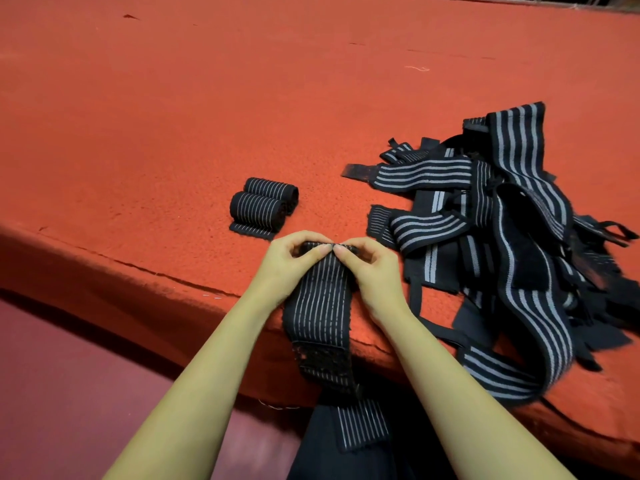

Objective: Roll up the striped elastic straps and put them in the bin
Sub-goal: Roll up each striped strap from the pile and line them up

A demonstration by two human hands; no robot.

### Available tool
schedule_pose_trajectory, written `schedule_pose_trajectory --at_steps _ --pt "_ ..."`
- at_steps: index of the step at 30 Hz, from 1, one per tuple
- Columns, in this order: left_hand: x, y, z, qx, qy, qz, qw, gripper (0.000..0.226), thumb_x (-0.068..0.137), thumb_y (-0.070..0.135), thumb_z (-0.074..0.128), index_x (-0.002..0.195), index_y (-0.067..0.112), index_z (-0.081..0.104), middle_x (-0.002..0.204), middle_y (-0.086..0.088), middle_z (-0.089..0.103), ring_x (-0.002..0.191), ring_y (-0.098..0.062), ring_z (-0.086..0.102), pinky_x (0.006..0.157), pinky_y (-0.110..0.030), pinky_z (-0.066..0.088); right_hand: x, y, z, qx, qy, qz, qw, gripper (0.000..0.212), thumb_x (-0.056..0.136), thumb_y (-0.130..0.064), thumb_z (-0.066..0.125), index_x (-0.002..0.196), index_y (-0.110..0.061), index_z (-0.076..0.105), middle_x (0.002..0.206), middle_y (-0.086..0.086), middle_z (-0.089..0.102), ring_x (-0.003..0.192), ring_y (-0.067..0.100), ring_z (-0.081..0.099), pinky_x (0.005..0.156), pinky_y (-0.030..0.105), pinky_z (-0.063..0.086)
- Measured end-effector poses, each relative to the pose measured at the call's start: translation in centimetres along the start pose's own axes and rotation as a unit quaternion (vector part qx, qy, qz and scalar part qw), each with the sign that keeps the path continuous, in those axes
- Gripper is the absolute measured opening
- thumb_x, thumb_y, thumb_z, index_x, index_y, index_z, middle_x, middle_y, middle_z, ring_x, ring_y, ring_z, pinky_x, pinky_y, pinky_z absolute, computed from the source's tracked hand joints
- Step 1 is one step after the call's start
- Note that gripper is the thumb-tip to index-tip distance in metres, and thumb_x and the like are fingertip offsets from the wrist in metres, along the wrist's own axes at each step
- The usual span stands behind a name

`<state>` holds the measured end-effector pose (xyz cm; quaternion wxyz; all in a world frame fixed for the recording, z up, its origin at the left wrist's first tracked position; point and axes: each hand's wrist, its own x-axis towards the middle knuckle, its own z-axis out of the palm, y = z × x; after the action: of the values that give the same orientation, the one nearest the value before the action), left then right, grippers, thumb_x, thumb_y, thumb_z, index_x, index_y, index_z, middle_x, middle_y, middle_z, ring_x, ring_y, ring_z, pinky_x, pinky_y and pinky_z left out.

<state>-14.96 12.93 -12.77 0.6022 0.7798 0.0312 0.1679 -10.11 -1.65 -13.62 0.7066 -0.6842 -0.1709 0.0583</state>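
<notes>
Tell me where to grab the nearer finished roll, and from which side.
Grip the nearer roll round its middle, from above on its near side. It lies against the second roll behind, and its loose tail lies flat on the near side, so a thumb there likely keeps it wound.

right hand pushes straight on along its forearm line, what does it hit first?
The right hand would likely meet the rolled straps beyond the strap it pinches, near their right end; it could just miss.
</notes>
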Motion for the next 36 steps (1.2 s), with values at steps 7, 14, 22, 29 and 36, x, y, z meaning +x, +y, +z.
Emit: schedule_pose_trajectory --at_steps 7,14,22,29,36 --pt "-0.21 0.08 -0.16 -0.039 0.037 -0.015 0.998 0.015 0.087 0.004 0.065 0.088 0.016 0.073 0.090 0.007 0.073 0.090 -0.003 0.065 0.084 -0.015 0.045 -0.10 -0.32 0.49 0.029 -0.013 0.025 0.999 0.007 0.089 -0.012 0.066 0.086 -0.018 0.066 0.068 -0.009 0.067 0.066 0.000 0.060 0.064 0.015 0.045" --pt "-0.71 0.09 -0.91 -0.093 0.016 -0.056 0.994 0.016 0.088 0.009 0.066 0.100 0.001 0.073 0.102 -0.010 0.072 0.094 -0.011 0.065 0.081 -0.018 0.049 -0.16 -0.28 0.18 0.025 0.004 0.043 0.999 0.007 0.092 -0.012 0.063 0.091 -0.018 0.066 0.056 -0.014 0.059 0.051 -0.005 0.051 0.049 0.011 0.038" --pt "-0.57 0.00 -0.68 -0.103 0.020 -0.067 0.992 0.028 0.086 0.002 0.066 0.113 0.009 0.063 0.101 -0.004 0.068 0.090 -0.002 0.065 0.079 -0.015 0.049 -0.07 0.09 0.19 0.031 -0.019 0.013 0.999 0.013 0.090 -0.004 0.062 0.095 -0.016 0.064 0.081 0.002 0.057 0.076 0.009 0.051 0.070 0.017 0.044" --pt "-0.41 -0.16 -0.13 -0.045 0.026 -0.043 0.998 0.012 0.087 0.003 0.066 0.099 0.008 0.066 0.094 0.002 0.067 0.083 0.002 0.062 0.077 -0.012 0.046 -0.02 -0.05 0.35 0.058 -0.001 0.056 0.997 0.009 0.093 -0.012 0.060 0.102 -0.015 0.059 0.078 0.007 0.061 0.071 0.009 0.058 0.065 0.020 0.047" --pt "-0.73 0.15 -0.70 -0.076 0.025 -0.035 0.996 0.022 0.085 -0.005 0.063 0.097 0.012 0.071 0.099 0.000 0.071 0.091 -0.003 0.064 0.084 -0.017 0.048 -0.33 -0.40 0.41 0.029 -0.037 0.036 0.998 0.006 0.093 -0.013 0.061 0.092 -0.016 0.066 0.077 -0.001 0.067 0.073 0.008 0.061 0.070 0.024 0.049"
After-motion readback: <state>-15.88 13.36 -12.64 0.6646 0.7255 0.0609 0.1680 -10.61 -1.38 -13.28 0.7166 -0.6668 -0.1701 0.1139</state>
